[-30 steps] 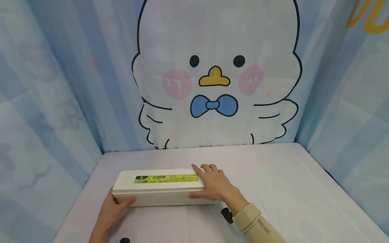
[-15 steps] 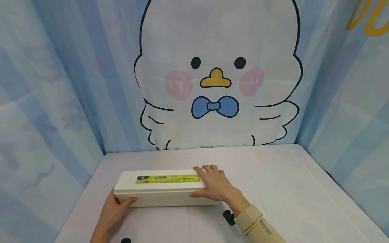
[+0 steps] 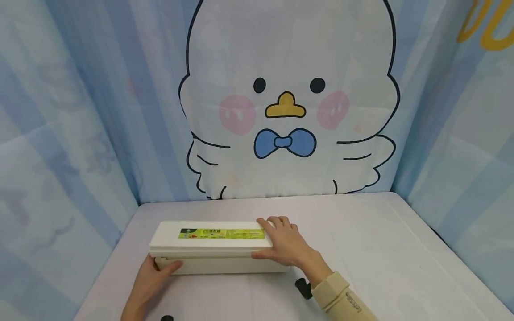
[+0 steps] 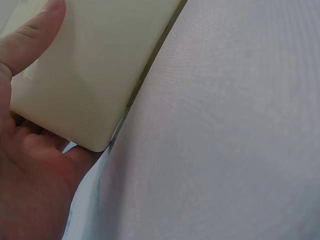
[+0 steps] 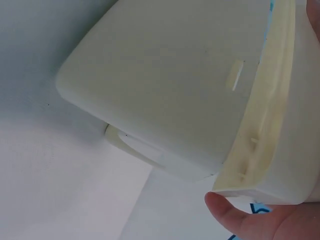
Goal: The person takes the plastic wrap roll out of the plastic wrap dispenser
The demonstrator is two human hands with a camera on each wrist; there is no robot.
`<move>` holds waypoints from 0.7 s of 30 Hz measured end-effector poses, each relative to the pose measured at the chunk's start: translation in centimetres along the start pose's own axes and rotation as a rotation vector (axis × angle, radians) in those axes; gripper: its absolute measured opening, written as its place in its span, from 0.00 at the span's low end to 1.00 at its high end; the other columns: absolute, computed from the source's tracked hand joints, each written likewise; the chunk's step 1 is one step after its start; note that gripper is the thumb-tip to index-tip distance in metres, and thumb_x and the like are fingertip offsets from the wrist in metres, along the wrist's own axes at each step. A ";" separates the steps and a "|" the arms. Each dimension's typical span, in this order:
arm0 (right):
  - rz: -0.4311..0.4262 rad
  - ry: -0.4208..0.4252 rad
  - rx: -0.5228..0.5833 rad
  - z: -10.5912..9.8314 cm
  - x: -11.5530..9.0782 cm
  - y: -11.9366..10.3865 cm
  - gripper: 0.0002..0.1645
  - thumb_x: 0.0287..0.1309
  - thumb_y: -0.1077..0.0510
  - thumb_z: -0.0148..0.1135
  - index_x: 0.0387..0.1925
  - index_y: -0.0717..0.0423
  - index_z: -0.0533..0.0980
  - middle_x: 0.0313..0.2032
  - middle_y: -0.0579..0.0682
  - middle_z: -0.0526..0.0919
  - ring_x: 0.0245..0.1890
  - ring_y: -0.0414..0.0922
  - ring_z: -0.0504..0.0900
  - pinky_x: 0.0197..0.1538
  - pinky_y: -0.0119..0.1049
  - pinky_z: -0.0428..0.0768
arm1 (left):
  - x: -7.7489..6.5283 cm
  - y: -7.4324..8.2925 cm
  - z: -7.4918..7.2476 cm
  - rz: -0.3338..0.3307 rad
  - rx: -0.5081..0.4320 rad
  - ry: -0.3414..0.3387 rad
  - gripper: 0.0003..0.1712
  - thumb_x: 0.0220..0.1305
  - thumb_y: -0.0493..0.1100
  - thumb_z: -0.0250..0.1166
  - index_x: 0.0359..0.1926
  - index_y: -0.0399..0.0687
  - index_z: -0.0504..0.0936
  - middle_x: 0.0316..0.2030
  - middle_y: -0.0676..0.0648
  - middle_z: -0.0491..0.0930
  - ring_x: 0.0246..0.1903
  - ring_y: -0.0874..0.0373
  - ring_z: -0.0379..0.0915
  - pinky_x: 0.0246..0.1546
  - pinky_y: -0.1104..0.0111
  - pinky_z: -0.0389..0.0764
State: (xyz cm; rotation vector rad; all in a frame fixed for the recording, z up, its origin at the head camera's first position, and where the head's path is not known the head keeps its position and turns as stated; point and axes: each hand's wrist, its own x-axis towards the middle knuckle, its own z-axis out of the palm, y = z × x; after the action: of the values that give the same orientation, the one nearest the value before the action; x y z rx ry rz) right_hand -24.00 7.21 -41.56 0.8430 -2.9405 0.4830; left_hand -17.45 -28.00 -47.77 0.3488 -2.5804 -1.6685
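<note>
A long white cling film box (image 3: 226, 266) with a yellow-green label (image 3: 221, 233) on its lid (image 3: 172, 243) sits crosswise on the table. My left hand (image 3: 146, 278) grips the base at its left end, thumb on the front face and fingers behind the corner. My right hand (image 3: 286, 244) grips the lid at the right end, with the thumb along its front edge. The lid stands raised from the base, showing a dark gap at the front. In the right wrist view the lid (image 5: 295, 150) is apart from the base (image 5: 160, 85), and a fingertip touches the lid's lower edge.
The white table (image 3: 381, 254) extends to the right of the box and behind it. Small black objects (image 3: 304, 288) show beside the right wrist and at the bottom edge. Blue-striped curtains (image 3: 60, 133) and a backdrop with a cartoon bird (image 3: 289, 58) enclose the table.
The lid has lifted a little, most visibly at the left, opening a gap above the base. My left hand keeps its place on the base; my right hand has risen slightly.
</note>
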 end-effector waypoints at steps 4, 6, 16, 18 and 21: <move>0.008 0.015 0.008 -0.5 -0.2 -0.2 0.55 0.52 0.24 0.66 0.74 0.47 0.64 0.67 0.57 0.69 0.66 0.60 0.64 0.60 0.61 0.69 | 0.1 0.0 -0.1 -0.002 0.009 -0.015 0.61 0.60 0.54 0.75 0.78 0.34 0.45 0.73 0.28 0.54 0.72 0.31 0.50 0.70 0.40 0.54; 0.015 0.022 0.001 -0.8 -0.3 -0.2 0.56 0.52 0.24 0.66 0.74 0.47 0.64 0.67 0.57 0.70 0.66 0.60 0.65 0.60 0.60 0.69 | 0.1 0.0 -0.1 -0.001 0.015 -0.017 0.63 0.60 0.54 0.75 0.78 0.34 0.43 0.74 0.28 0.52 0.72 0.31 0.48 0.70 0.40 0.53; 0.059 0.073 0.010 -1.9 -0.9 0.6 0.55 0.53 0.24 0.65 0.75 0.46 0.64 0.66 0.56 0.69 0.66 0.60 0.64 0.61 0.61 0.68 | 0.1 0.3 -0.1 0.114 -0.052 0.029 0.62 0.62 0.45 0.75 0.80 0.38 0.39 0.77 0.31 0.42 0.75 0.32 0.39 0.70 0.37 0.48; 0.070 0.079 0.018 -2.0 -1.0 0.9 0.55 0.53 0.25 0.66 0.75 0.47 0.63 0.67 0.56 0.69 0.66 0.61 0.63 0.61 0.62 0.68 | 0.1 0.5 0.0 0.077 -0.018 0.047 0.62 0.63 0.50 0.73 0.80 0.40 0.39 0.78 0.31 0.42 0.75 0.33 0.39 0.70 0.37 0.48; 0.086 0.087 0.029 -2.3 -1.1 1.3 0.56 0.53 0.25 0.66 0.75 0.47 0.63 0.67 0.56 0.68 0.67 0.61 0.63 0.62 0.63 0.67 | 0.1 0.9 0.1 0.038 0.075 0.070 0.60 0.65 0.56 0.71 0.80 0.40 0.40 0.77 0.31 0.43 0.75 0.33 0.39 0.71 0.38 0.48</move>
State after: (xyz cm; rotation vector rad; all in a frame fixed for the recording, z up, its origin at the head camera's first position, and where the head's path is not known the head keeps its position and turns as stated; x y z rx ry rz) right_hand -23.79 9.51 -39.86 0.6828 -2.9059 0.5531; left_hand -17.72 -27.59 -46.96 0.3527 -2.5869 -1.5224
